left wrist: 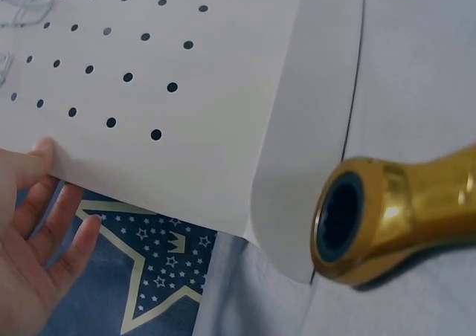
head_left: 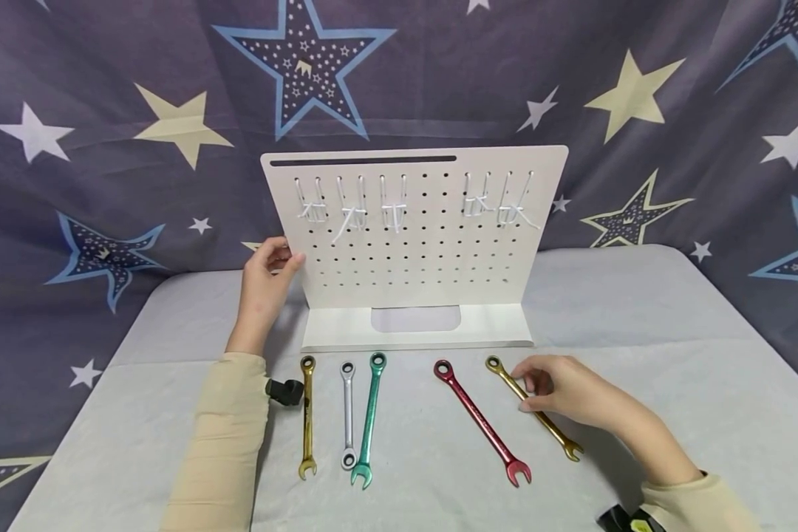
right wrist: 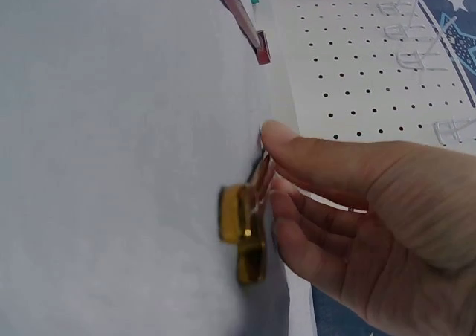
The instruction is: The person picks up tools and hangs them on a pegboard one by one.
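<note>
A white pegboard [head_left: 412, 244] stands on its base, with several white wire hooks [head_left: 394, 214] on its upper half. My left hand [head_left: 266, 284] pinches its left edge, thumb on the front face and fingers behind. On the right, a gold combination wrench [head_left: 545, 421] slants with its ring end toward the board and its open end toward me. The thumb and fingertips of my right hand [head_left: 565, 388] pinch its shaft near the ring end, and the right wrist view shows them on either side of it. A red wrench [head_left: 484, 421] lies just left of it.
On the left half of the grey cloth [head_left: 425, 502] lie a second gold wrench [head_left: 308, 414], a silver double-ring wrench [head_left: 349, 410] and a green wrench [head_left: 372, 414]. The silver one's lower ring lies close to the green one. A star-patterned curtain [head_left: 439, 81] hangs behind the board.
</note>
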`<state>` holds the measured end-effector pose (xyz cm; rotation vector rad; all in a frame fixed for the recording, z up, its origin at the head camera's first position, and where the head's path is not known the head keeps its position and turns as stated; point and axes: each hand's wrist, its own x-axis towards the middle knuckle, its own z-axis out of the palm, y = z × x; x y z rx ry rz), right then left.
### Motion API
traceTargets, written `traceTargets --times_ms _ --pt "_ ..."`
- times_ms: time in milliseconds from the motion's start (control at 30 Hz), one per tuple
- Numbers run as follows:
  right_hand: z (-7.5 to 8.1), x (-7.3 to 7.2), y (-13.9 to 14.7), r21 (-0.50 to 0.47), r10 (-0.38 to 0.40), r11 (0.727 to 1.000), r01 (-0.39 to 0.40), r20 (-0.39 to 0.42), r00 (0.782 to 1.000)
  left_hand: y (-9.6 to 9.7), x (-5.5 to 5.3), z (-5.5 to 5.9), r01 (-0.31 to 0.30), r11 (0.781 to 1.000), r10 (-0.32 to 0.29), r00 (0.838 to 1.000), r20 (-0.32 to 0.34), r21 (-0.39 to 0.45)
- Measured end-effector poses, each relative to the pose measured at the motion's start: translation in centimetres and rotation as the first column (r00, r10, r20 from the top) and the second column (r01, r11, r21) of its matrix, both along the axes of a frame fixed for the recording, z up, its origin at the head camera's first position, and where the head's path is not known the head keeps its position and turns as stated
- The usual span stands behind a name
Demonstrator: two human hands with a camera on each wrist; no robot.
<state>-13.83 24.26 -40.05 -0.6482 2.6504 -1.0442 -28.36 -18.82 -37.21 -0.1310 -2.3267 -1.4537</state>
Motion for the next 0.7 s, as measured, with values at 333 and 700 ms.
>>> traceTargets --times_ms 333,700 --pt "0.27 0.58 -0.49 0.130 -0.109 0.985 0.110 -0.015 0.994 -0.14 -0.05 -0.01 0.017 0.999 -0.016 0.999 0.033 -0.040" --pt "0.16 0.67 -0.64 0.129 -0.130 0.983 0.127 0.011 0.992 -0.03 0.32 0.18 -0.023 0.987 0.030 0.999 0.041 -0.160"
